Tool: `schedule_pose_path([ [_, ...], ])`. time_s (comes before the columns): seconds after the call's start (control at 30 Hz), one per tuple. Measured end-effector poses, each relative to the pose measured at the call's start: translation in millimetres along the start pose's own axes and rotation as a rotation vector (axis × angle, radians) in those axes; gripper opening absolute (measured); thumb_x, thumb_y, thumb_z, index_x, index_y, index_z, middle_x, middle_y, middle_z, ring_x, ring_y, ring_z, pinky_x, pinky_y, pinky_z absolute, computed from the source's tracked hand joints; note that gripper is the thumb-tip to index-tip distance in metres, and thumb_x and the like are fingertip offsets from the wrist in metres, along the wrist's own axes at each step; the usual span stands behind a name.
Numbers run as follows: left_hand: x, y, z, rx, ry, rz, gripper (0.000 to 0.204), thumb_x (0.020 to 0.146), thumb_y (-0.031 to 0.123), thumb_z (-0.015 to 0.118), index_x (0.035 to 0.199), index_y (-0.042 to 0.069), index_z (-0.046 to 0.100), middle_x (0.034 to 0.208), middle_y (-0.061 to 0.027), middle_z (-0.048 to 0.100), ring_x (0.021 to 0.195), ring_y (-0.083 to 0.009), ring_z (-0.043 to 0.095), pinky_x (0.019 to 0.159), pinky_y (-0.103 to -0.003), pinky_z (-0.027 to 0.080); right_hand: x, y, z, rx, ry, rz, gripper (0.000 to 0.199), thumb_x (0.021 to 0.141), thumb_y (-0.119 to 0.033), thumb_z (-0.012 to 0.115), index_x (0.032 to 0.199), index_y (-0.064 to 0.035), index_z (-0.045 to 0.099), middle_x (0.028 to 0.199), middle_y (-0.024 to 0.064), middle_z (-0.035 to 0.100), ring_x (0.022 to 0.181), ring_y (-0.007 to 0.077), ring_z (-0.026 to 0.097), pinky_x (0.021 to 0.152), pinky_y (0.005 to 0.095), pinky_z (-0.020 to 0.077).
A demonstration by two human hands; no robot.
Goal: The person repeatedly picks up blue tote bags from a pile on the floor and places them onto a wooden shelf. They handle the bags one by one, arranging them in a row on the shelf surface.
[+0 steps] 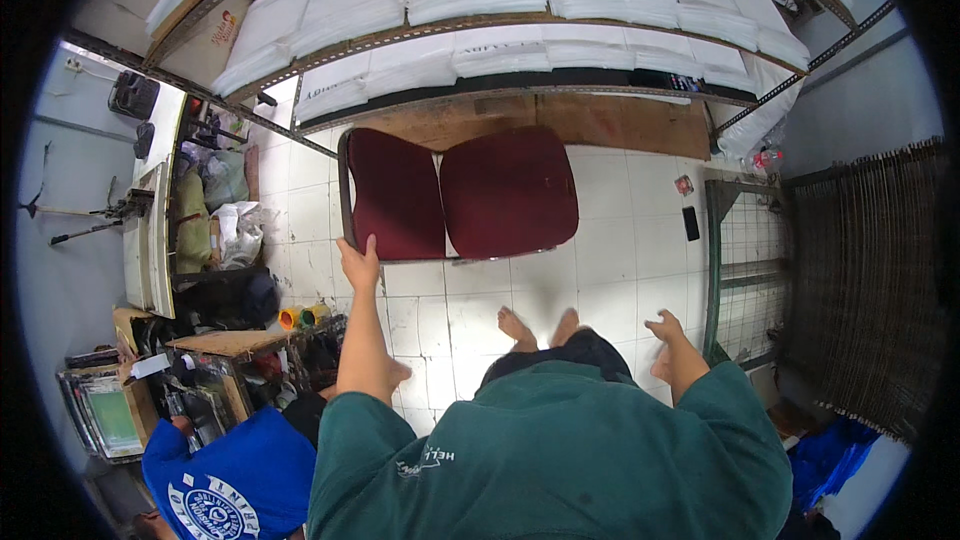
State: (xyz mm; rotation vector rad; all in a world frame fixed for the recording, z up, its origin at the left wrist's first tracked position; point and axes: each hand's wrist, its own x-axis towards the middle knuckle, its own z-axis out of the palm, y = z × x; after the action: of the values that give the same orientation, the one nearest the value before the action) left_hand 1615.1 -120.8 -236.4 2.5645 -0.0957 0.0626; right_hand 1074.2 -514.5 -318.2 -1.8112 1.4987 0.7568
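Note:
A chair with a dark red padded seat [508, 192] and a matching backrest [397, 195] stands on the white tiles in front of me. Its backrest has a dark rim and is on the left side. My left hand [358, 262] grips the backrest's near left corner, thumb up on the red padding, its other fingers partly hidden. Away to the right, my right hand [663, 326] hangs over the floor, holding nothing, its thumb and fingers apart. My bare feet [515, 326] show below the chair.
Beyond the chair rises a metal rack [480, 28] stacked with white sheets. A phone [691, 223] lies on the floor to the right, near a green-framed mesh rack [750, 270]. Left are bags [238, 232], a wooden-topped stand [225, 342] and a co-worker in blue [235, 470].

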Motion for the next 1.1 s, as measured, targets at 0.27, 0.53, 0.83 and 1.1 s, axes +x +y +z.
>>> schedule_pose_path([
  [0.27, 16, 29, 1, 0.042, -0.093, -0.048, 0.070, 0.077, 0.035, 0.064, 0.122, -0.005, 0.029, 0.099, -0.0346, 0.054, 0.096, -0.0473, 0.052, 0.083, -0.046, 0.042, 19, 28, -4, -0.031, -0.117, -0.081, 0.063, 0.070, -0.041, 0.067, 0.121, -0.0091, 0.048, 0.112, 0.0193, 0.056, 0.105, 0.0316, 0.054, 0.090, 0.0365, 0.0424],
  [0.53, 1, 51, 10, -0.014, -0.161, 0.008, 0.076, 0.077, 0.027, 0.065, 0.127, -0.008, 0.021, 0.107, -0.0340, 0.051, 0.104, -0.0456, 0.049, 0.088, -0.041, 0.040, 62, -83, -105, 0.288, 0.060, -0.421, 0.055, 0.073, -0.031, 0.065, 0.118, -0.0043, 0.049, 0.098, 0.0214, 0.061, 0.095, 0.0286, 0.059, 0.083, 0.0362, 0.0456],
  [0.83, 1, 75, 21, 0.074, -0.143, -0.147, 0.065, 0.077, 0.031, 0.063, 0.120, -0.002, 0.026, 0.101, -0.0350, 0.053, 0.097, -0.0474, 0.051, 0.084, -0.047, 0.040, 82, -70, -126, 0.208, -0.046, -0.343, 0.056, 0.074, -0.032, 0.065, 0.119, -0.0037, 0.048, 0.094, 0.0194, 0.062, 0.092, 0.0268, 0.060, 0.083, 0.0348, 0.0451],
  [1.1, 37, 66, -10, 0.423, -0.477, -0.127, 0.093, 0.075, 0.057, 0.053, 0.131, -0.010, 0.022, 0.119, -0.0304, 0.046, 0.112, -0.0408, 0.046, 0.093, -0.042, 0.037, 78, -154, -162, -0.389, -0.259, -0.679, 0.070, 0.072, -0.041, 0.062, 0.129, -0.0089, 0.037, 0.112, 0.0205, 0.056, 0.104, 0.0354, 0.053, 0.089, 0.0413, 0.0420],
])
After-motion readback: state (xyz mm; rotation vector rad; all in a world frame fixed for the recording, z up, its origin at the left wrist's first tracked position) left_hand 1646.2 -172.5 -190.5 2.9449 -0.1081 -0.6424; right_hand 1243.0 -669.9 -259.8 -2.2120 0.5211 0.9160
